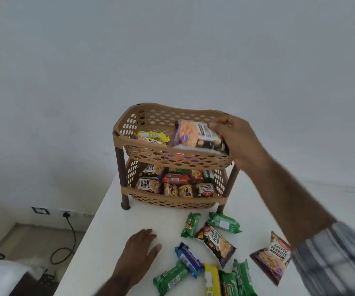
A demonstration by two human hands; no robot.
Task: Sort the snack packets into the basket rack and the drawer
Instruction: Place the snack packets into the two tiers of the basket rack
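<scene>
A tan two-tier basket rack (119,138) with brown legs stands on the white table. My right hand (239,142) grips a salted peanuts packet (195,135) over the top basket, where a yellow packet (152,135) and another peanut packet lie. The lower basket (178,201) holds several packets. My left hand (139,251) rests flat and open on the table in front of the rack. Loose on the table lie green packets (190,224), a blue-purple packet (188,259), a yellow packet (211,278) and two peanut packets (216,242). No drawer is visible.
The white table (99,242) ends at its left edge, with floor below. A black cable (71,231) runs from a wall socket down to the floor. A plain white wall stands behind the rack.
</scene>
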